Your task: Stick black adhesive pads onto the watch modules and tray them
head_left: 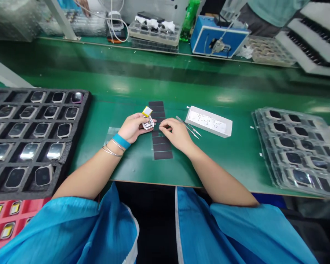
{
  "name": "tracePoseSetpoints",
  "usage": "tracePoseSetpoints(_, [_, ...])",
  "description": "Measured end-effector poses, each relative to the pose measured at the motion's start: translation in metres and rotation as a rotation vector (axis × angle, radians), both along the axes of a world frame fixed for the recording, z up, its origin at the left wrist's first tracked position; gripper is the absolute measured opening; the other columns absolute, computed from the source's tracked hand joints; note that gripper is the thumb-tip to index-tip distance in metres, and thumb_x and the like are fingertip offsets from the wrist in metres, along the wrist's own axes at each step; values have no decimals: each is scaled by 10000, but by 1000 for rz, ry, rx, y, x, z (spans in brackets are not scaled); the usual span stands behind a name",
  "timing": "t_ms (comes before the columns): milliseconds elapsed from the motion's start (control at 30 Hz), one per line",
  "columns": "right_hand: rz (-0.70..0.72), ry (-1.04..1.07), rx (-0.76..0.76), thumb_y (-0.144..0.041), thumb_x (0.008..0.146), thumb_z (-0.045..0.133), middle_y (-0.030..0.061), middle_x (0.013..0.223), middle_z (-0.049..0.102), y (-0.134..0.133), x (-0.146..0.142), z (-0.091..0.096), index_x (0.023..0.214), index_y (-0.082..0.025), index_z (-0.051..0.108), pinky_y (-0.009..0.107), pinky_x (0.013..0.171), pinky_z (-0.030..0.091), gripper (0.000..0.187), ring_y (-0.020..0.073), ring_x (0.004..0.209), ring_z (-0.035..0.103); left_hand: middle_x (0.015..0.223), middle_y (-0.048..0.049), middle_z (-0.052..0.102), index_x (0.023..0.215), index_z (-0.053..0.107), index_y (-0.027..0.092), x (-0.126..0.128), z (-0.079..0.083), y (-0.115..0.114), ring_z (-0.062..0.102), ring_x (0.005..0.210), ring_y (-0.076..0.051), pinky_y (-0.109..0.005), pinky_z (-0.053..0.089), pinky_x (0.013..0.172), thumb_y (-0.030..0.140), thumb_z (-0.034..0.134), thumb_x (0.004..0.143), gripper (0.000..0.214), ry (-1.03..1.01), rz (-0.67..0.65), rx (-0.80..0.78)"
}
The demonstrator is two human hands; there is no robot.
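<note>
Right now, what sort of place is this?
Likely an electronics assembly workplace, perhaps for smartwatches: a black foam tray and clear plastic trays hold rows of watch-like units, and tweezers lie beside a white box.

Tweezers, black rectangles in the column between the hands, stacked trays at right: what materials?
Tweezers: probably metal; silvery grey with bright glints.
Black rectangles: flat, matte, thin-looking; film, paper or thin foam, can't tell which.
Stacked trays: likely clear plastic, glossy; see-through walls, bright edges.
</note>
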State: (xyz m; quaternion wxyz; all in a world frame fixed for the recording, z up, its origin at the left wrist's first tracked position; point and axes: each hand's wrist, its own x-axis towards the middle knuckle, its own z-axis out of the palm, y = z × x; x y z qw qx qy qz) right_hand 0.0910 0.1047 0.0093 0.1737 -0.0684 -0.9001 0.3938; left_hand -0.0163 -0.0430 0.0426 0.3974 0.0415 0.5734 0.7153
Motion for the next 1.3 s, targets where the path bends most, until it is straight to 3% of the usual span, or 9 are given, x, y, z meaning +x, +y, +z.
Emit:
tracePoseSetpoints(167, [-17, -90, 245, -138, 824, 660, 91, 1085, 632, -8, -2, -7, 847, -184, 692, 478, 985, 424, 60, 261, 1019, 562, 804, -84, 724, 824, 580, 118, 2, -2, 0, 688, 763, -168, -367, 559, 797, 74, 617, 744, 98, -17, -27, -7])
tracePoseSetpoints(567, [-105, -119, 192, -176, 818, 691, 83, 1041, 582, -9, -11, -13, 750, -183, 687, 461, 1001, 410, 68, 248, 1024, 548, 784, -71, 718, 812, 556, 124, 4, -3, 3, 689, 757, -167, -366, 559, 783, 53, 614, 742, 115, -17, -23, -2])
tracePoseSetpoints(800, [23, -124, 230, -137, 876, 586, 97, 1058, 554, -10, -6, -11, 826, -178, 599, 433, 972, 416, 66, 250, 1044, 502, 774, -66, 715, 815, 570, 123, 3, -3, 1, 685, 749, -164, -361, 554, 784, 51, 612, 747, 108, -23, -28, 3])
tracePoseSetpoints(967, [93, -6, 237, -179, 901, 555, 96, 1068, 573, -7, 10, 5, 859, -196, 561, 457, 974, 411, 46, 250, 1047, 521, 817, -86, 724, 850, 582, 116, 1, -3, 1, 681, 744, -162, -343, 554, 760, 59, 616, 745, 125, -30, -39, 6])
tracePoseSetpoints(1133, [10, 271, 82, -281, 903, 573, 64, 979, 651, -6, 20, 25, 804, -227, 583, 429, 922, 462, 114, 224, 972, 600, 806, -82, 722, 824, 572, 125, 4, -4, 2, 677, 708, -155, -306, 555, 710, 84, 662, 718, 145, 27, -49, 4])
tracePoseSetpoints(1300, [0, 222, -234, -310, 802, 685, 22, 813, 701, -8, 19, 21, 714, -207, 593, 405, 850, 510, 164, 188, 789, 668, 697, -32, 681, 797, 594, 130, 10, -2, 3, 636, 592, -142, -300, 565, 620, 95, 711, 684, 166, 90, -124, -23])
